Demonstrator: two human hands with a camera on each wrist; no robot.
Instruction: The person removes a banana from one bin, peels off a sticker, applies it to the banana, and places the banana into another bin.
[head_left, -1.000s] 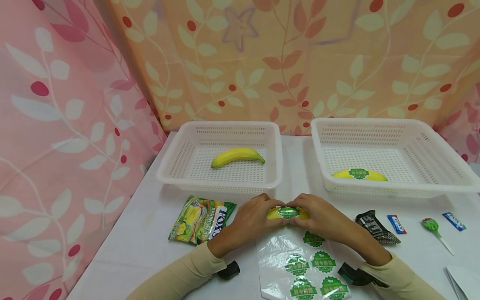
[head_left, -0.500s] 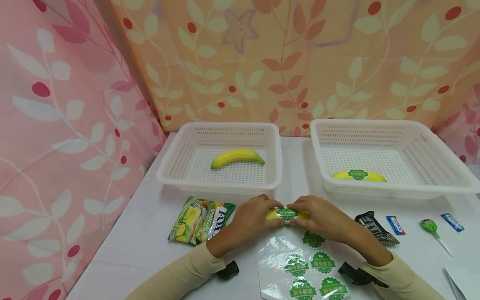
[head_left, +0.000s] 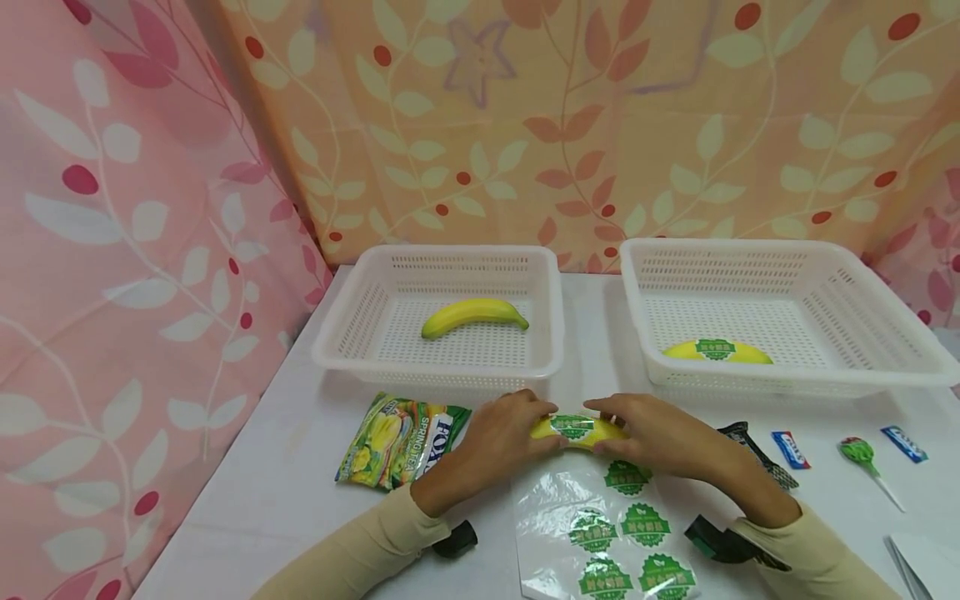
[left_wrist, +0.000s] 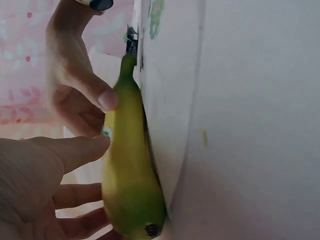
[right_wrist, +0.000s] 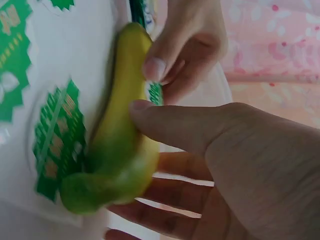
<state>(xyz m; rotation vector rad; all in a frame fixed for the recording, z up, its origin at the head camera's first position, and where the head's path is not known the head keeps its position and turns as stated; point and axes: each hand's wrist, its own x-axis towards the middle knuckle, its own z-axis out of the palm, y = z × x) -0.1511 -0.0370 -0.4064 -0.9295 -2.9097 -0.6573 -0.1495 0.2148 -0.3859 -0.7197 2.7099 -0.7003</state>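
A yellow banana (head_left: pixel 597 432) with a green-and-white sticker (head_left: pixel 572 426) on its upper side lies crosswise at the table's middle. My left hand (head_left: pixel 501 435) grips its left end, thumb on the near side and fingers beyond. At the other end, my right hand (head_left: pixel 666 435) holds it between thumb and fingers; its index finger is raised off the sticker. In the left wrist view the dark tip of the banana (left_wrist: pixel 127 165) shows; the right wrist view has its greenish stem end (right_wrist: pixel 117 165). Just below lies a clear sheet of green stickers (head_left: pixel 551 542).
Behind are two white baskets: the left one (head_left: pixel 551 358) holds a plain banana (head_left: pixel 474 317), the right one (head_left: pixel 795 379) a stickered banana (head_left: pixel 738 352). A green snack bag (head_left: pixel 397 439), black packet (head_left: pixel 761 454), small blue wrappers (head_left: pixel 791 450), lollipop (head_left: pixel 858 452) and tweezers (head_left: pixel 907 568) lie around.
My right hand has shifted slightly to the right, and its fingers have drawn away from the sticker, uncovering more of the banana. The left hand has barely moved.
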